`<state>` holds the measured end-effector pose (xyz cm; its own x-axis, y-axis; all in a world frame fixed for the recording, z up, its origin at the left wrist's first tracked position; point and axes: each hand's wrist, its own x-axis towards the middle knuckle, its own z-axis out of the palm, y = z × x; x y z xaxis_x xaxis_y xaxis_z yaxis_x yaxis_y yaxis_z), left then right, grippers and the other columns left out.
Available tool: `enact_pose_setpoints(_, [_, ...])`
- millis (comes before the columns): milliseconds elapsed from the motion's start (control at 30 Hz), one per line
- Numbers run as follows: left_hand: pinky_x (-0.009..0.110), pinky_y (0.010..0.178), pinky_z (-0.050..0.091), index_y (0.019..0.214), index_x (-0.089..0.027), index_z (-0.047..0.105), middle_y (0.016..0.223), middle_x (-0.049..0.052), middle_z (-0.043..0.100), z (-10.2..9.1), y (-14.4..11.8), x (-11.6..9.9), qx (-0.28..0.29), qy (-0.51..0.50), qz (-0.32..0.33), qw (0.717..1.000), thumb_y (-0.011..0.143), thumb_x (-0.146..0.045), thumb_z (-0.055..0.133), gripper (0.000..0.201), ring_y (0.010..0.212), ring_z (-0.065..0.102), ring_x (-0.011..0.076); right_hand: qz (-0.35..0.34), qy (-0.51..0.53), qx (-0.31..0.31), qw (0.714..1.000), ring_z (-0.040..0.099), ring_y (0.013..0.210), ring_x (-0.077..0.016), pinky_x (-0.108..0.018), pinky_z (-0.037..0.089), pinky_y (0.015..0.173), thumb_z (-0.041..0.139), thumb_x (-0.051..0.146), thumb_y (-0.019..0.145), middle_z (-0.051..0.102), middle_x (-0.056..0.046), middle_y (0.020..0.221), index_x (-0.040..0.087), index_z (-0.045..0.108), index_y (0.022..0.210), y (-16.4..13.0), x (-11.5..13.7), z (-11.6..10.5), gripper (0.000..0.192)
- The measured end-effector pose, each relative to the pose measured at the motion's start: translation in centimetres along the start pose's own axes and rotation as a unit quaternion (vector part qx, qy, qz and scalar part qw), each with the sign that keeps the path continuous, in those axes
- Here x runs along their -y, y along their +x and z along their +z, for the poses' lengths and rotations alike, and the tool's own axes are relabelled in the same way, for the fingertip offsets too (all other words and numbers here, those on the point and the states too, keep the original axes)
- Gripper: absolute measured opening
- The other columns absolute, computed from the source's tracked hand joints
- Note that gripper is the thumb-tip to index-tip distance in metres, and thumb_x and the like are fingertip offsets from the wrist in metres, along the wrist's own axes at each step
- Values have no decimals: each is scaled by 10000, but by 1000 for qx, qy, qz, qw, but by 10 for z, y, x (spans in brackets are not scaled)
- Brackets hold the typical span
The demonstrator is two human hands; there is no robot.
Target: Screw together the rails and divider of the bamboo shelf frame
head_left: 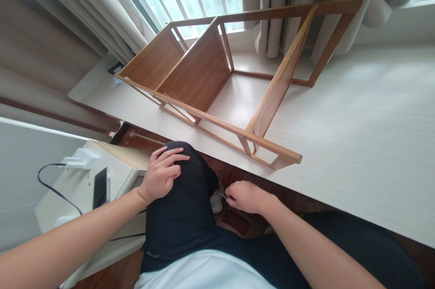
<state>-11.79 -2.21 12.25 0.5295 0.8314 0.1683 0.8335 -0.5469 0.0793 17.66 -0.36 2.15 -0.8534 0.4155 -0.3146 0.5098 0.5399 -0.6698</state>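
Right hand (246,196) low btwn the knees, fingers curled shut in a pinch grip on a thin metal tool (222,195), prob. a small key or bit, too small to tell; visible tip pokes out leftward toward a white object (215,201) on the floor, long axis roughly horizontal. Left hand (162,173) spread flat on the left knee (183,175), fingers loosely open, holding nothing. Wooden shelf frame (217,85) on its side on the white surface (356,135) ahead, long axis upper left to lower right, well apart from both hands.
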Motion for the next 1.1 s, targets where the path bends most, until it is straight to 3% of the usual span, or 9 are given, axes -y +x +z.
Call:
enact_pose_setpoints(833, [505,1178,320,632,-214,551,1256,-33,720,0,-3,3,-6,-15,-2,1000,838,-78,438,272,1325,579,234,-24,1,-30,999,716,908,-219,-280,447,755,570,274,979,771,-89,969,181,721,883,1,2,-1,202])
enact_pose_setpoints(900, [503,1182,319,627,-215,553,1251,-35,723,0,-3,4,-6,-19,-3,1000,828,-79,443,266,1323,582,234,-45,4,-62,997,690,938,-201,-286,434,818,547,276,1000,753,-73,981,185,693,891,0,5,-4,204])
enact_pose_setpoints(1100, [505,1175,325,619,-219,554,1250,-46,724,2,-5,0,-4,-21,-22,1000,832,-91,437,275,1333,577,233,-99,13,-238,966,605,822,-179,-329,404,918,499,231,1020,678,-48,819,178,621,805,-1,7,0,253])
